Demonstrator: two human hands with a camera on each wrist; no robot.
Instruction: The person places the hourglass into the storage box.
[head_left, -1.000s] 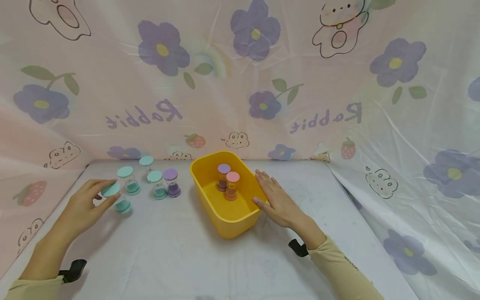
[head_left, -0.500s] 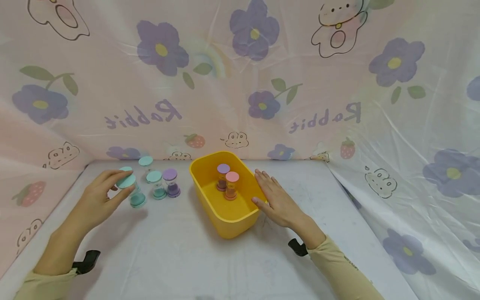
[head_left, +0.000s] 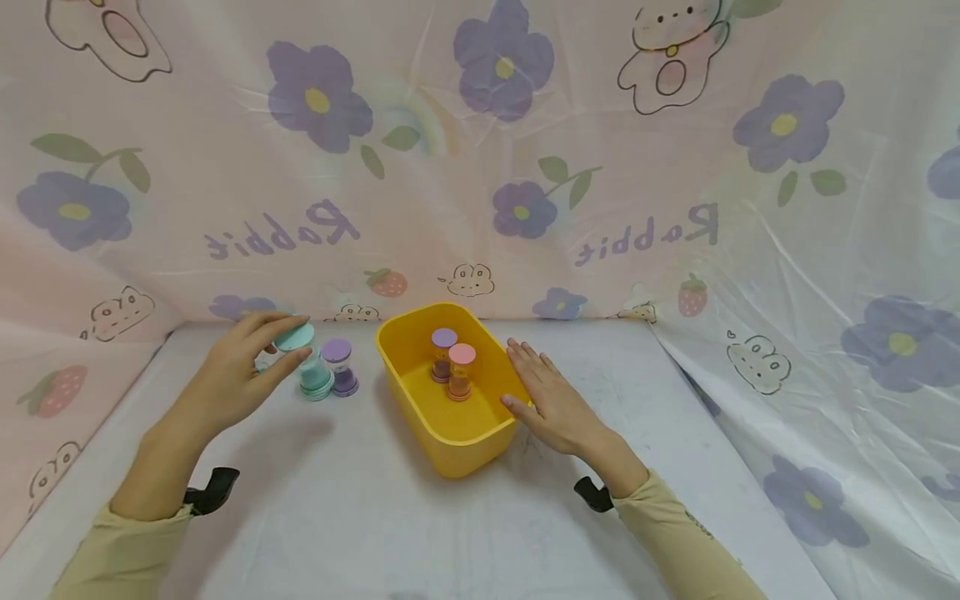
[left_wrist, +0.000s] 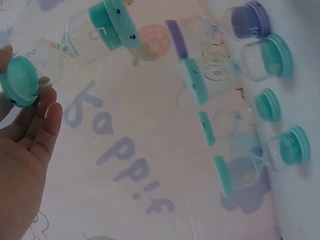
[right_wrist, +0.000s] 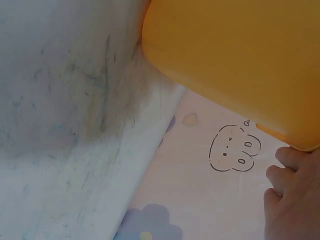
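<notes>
Thumb and fingers of my left hand (head_left: 232, 375) pinch a teal-capped sand timer (head_left: 295, 337) by one end. In the left wrist view this sand timer (left_wrist: 102, 30) hangs raised beside a row of standing timers. That row has a purple sand timer (left_wrist: 248, 21) and three teal ones, among them a near teal sand timer (left_wrist: 291, 145); in the head view the hand and held timer hide most of the teal ones. My right hand (head_left: 558, 408) lies with straight fingers against the right side of a yellow bin (head_left: 457, 457).
Inside the bin stand a purple-capped sand timer (head_left: 444, 337) and a pink-capped sand timer (head_left: 462, 355). A white cloth (head_left: 360, 517) covers the table. Behind it hangs a printed curtain (head_left: 420, 217) with flowers and rabbits, close to the table's back edge.
My left hand has lifted the teal sand timer and carried it right and away from me, over the standing timers. My right hand and the bin have stayed in place.
</notes>
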